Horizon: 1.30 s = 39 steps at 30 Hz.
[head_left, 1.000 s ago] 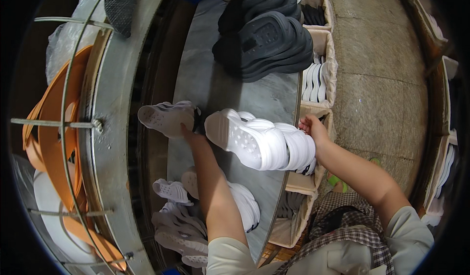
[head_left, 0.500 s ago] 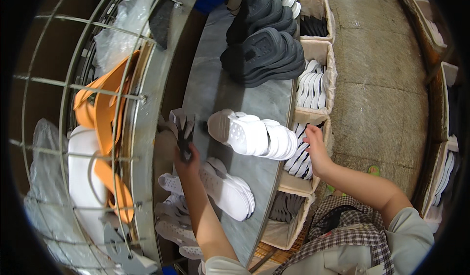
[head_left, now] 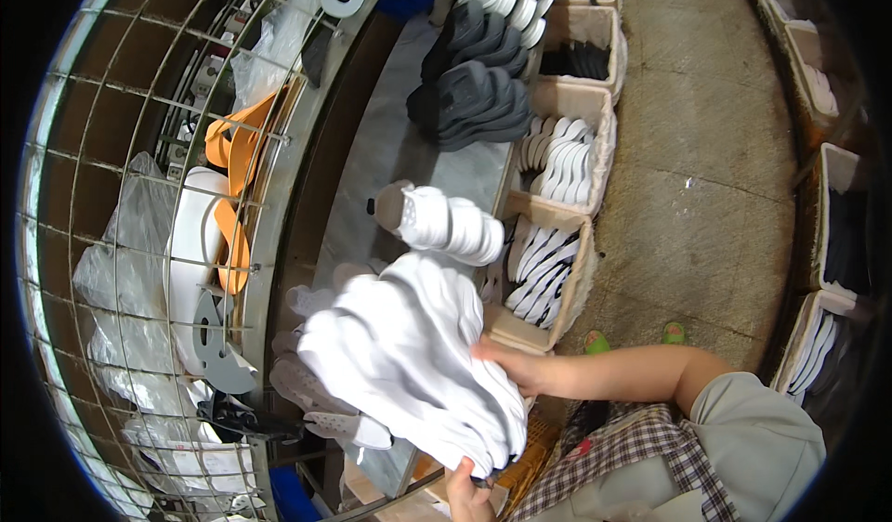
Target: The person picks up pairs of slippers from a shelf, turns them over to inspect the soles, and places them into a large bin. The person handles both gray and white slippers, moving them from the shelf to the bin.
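Holding a big white shoe bundle [head_left: 400,345], both hands have come together at the near part of the grey table [head_left: 372,146]. The right hand [head_left: 514,364] is bent, its fingers pressed to the bundle's right side. The left hand [head_left: 467,496] is at the bundle's low end, partly closed, but I can't tell how its hidden fingers sit. Half a second ago, the left hand was out over the table's left edge, and the right hand was loose, over a bin to the table's right. Now both hands share one load, so neither looks free to pick up more. The bundle is blurry and seems to be up above the table. A smaller white stack [head_left: 451,225] rests on the table, just past the bundle. A dark stack [head_left: 488,104] sits farther up the table. The striped pieces [head_left: 544,271] lie in the bin to the table's right.
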Motion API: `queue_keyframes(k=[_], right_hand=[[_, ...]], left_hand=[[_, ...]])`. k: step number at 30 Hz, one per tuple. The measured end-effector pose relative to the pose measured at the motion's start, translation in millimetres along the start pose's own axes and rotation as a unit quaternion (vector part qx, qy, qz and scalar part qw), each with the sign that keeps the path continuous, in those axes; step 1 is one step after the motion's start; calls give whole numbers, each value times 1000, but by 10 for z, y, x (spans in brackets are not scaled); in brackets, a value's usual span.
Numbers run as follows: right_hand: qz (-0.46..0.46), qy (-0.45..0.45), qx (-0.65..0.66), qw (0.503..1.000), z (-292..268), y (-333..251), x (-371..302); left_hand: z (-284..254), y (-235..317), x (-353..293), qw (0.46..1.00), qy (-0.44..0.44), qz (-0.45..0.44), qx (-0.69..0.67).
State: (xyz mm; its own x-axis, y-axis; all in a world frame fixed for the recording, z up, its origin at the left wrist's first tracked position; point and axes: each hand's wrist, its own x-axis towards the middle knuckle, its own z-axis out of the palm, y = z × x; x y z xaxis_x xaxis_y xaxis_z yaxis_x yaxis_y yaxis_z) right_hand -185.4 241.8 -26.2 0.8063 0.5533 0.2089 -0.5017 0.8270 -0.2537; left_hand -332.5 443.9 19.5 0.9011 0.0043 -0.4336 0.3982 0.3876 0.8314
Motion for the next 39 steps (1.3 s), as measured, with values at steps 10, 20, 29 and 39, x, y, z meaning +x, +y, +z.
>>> queue_keyframes(k=[10,20,29,39], right_hand=[[-31,161,8,986,-7,-353,-1298],[-96,263,0,960,80,-810,-2138],[43,384,158,909,-199,-615,-2566],[69,446,167,877,-163,-517,-2563]], left_hand=[[991,129,417,953,-128,123,246],[1896,-279,1207,832,-518,-194,-54],[2155,-882,1339,892,-259,-284,239],[1984,-974,1326,891,-244,-345,165]])
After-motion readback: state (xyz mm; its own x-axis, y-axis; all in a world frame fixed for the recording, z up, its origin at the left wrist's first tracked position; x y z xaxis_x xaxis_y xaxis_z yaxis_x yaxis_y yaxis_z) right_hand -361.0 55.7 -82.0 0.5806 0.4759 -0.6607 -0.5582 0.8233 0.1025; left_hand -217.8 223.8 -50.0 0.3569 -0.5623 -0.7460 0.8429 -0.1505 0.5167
